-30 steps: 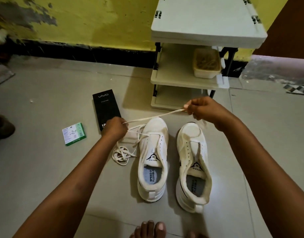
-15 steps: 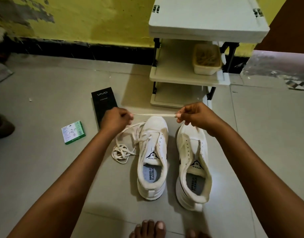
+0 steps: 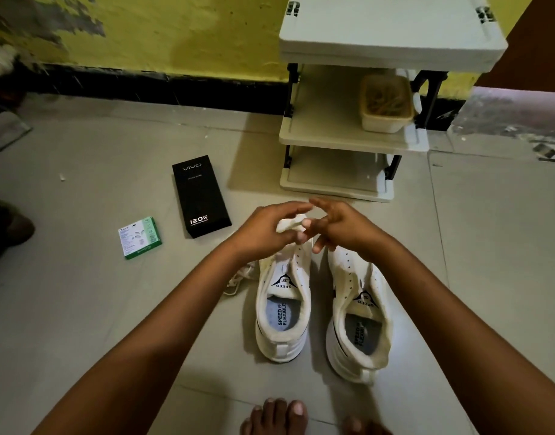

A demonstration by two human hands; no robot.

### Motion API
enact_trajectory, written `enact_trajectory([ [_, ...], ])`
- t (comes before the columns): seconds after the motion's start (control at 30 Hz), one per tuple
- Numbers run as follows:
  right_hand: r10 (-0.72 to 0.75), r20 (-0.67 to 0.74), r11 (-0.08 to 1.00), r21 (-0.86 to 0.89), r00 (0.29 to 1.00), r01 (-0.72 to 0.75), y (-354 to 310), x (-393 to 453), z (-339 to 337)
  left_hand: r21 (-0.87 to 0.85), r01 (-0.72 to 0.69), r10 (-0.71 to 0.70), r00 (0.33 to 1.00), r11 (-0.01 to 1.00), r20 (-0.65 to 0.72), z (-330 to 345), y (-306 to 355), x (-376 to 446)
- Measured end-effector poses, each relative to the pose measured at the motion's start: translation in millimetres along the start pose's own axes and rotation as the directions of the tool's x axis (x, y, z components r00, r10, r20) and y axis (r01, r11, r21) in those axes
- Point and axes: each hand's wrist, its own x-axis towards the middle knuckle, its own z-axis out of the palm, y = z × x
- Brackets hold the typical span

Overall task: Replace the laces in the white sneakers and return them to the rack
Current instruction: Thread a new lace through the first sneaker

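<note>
Bare floor (image 3: 81, 309) at 9 o'clock; your left hand (image 3: 263, 229) and right hand (image 3: 339, 229) meet over the left sneaker (image 3: 284, 309), grip unclear, lace (image 3: 238, 279) trailing

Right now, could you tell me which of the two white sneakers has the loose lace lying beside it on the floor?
The left sneaker, nearer the black box: the bunched lace lies on the floor at its outer side. The right sneaker has none beside it.

hands: left hand (image 3: 263, 229) and right hand (image 3: 339, 226) meet above the left sneaker (image 3: 284, 306) toe, fingers blurred
right sneaker (image 3: 357, 312): just beside it, unlaced
lace (image 3: 238, 279): loose pile left of the left sneaker
rack (image 3: 364, 127): behind, holding a tub (image 3: 386, 103)
floor (image 3: 81, 309): black box (image 3: 200, 196), green box (image 3: 140, 237)
</note>
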Motion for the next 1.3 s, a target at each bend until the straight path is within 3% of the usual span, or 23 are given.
enact_trajectory([
  [0.07, -0.045, 0.039, 0.999, 0.024, 0.998, 0.044, 0, 1, 1, -0.153, -0.075, 0.075, 0.997, 0.985, -0.005, 4, 6, 1],
  [0.13, -0.056, 0.085, 0.997, 0.057, 0.995, 0.051, 0, 1, -1, -0.226, -0.065, 0.058, 0.998, 0.972, -0.038, 6, 5, 2],
  [0.27, -0.006, 0.142, 0.995, 0.101, 0.990, -0.009, 3, -1, 0, -0.133, -0.006, -0.020, 0.981, 0.991, -0.191, 4, -7, 5],
  [0.37, 0.040, -0.008, 0.993, 0.112, 0.999, -0.038, 10, 4, 1, -0.049, 0.060, -0.070, 0.968, 0.997, -0.241, 3, -17, 6],
  [0.4, 0.067, -0.083, 0.996, 0.063, 0.994, -0.062, 14, 6, 2, -0.012, 0.100, -0.100, 0.964, 0.995, -0.247, 4, -22, 6],
  [0.47, 0.084, -0.186, 0.972, -0.200, 0.979, -0.121, 21, 10, 7, 0.057, 0.186, -0.168, 0.957, 0.981, -0.236, 8, -30, 5],
  [0.53, 0.117, -0.160, 0.878, -0.445, 0.980, -0.177, 26, 11, 20, 0.054, 0.247, -0.229, 0.947, 0.967, -0.225, 17, -35, 4],
  [0.6, 0.147, -0.149, 0.845, -0.495, 0.978, -0.202, 28, 10, 36, 0.031, 0.266, -0.254, 0.944, 0.963, -0.213, 27, -34, 2],
  [0.67, 0.127, -0.211, 0.862, -0.461, 0.969, -0.213, 29, 11, 45, 0.099, 0.252, -0.228, 0.951, 0.963, -0.211, 35, -32, 3],
  [0.77, 0.125, -0.309, 0.913, -0.336, 0.943, -0.232, 27, 12, 43, 0.335, 0.200, -0.139, 0.970, 0.921, -0.198, 41, -25, 6],
  [0.93, 0.103, -0.318, 0.970, -0.177, 0.942, -0.166, 36, 8, 41, 0.465, 0.231, -0.134, 0.964, 0.855, -0.231, 46, -22, 11],
  [1.07, 0.122, -0.328, 0.984, -0.082, 0.937, -0.157, 43, 10, 40, 0.598, 0.206, -0.133, 0.977, 0.774, -0.164, 46, -17, 14],
  [1.17, 0.170, -0.253, 0.982, -0.031, 0.952, -0.184, 47, 13, 36, 0.529, 0.212, -0.135, 0.974, 0.822, -0.180, 50, -20, 17],
  [1.3, 0.271, -0.035, 0.943, 0.212, 0.962, -0.258, 41, 14, 25, 0.309, 0.204, -0.151, 0.971, 0.929, -0.186, 51, -32, 16],
])
